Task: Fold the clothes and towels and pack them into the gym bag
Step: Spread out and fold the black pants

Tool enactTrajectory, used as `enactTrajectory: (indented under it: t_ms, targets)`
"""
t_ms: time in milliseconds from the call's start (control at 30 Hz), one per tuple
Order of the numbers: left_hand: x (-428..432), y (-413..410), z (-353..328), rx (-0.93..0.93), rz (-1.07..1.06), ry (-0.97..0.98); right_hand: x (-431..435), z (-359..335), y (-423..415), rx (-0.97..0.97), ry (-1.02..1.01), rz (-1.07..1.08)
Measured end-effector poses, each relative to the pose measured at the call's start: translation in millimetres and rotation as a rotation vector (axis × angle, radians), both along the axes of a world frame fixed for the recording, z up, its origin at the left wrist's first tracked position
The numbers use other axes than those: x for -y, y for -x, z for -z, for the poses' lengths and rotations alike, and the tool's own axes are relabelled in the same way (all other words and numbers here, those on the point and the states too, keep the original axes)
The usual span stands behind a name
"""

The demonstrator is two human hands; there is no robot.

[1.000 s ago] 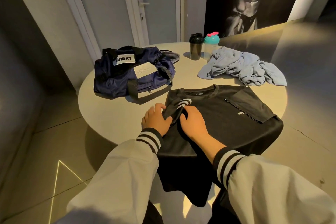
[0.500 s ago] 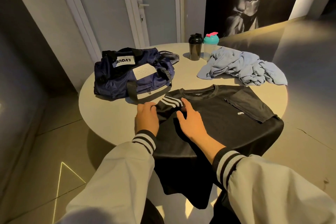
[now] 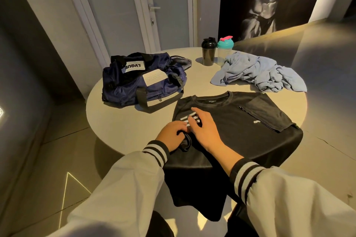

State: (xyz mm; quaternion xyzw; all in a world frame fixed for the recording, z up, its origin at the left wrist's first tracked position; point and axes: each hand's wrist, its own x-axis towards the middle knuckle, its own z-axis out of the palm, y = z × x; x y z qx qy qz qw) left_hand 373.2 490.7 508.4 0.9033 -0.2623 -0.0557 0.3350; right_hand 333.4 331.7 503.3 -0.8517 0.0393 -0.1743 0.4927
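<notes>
Round pale worktop [image 3: 119, 121] on grey tiled floor [image 3: 38, 169], warm light across its right side; pale door [image 3: 169, 25] with lever handle [image 3: 154, 7] behind, black-and-white torso mural [image 3: 265, 0] to its right, thin bright light triangle [image 3: 66, 188] on floor lower left.

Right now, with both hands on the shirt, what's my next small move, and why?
Probably press the striped sleeve flat with the right hand: it lies folded onto the shirt, while the left hand pinches bunched cloth beside it.
</notes>
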Motion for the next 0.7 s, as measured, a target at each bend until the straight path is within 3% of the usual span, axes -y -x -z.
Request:
enactTrajectory:
  t_ms: [167,333,467,600,700]
  targets:
    - [3,-5,3,0.064,-0.086,-0.155,0,11,-2,-0.009,0.345,-0.007]
    - [-6,-13,8,0.098,-0.292,-0.446,2,8,-5,-0.126,0.264,0.128]
    - [-1,-14,3,0.123,-0.365,-0.637,-3,4,-3,-0.032,0.251,0.025]
    - [17,-16,0,0.143,-0.225,-0.499,-4,14,-7,0.043,0.512,-0.064]
    - [17,-14,9,0.086,-0.222,-0.231,-4,17,-8,-0.024,0.425,0.021]
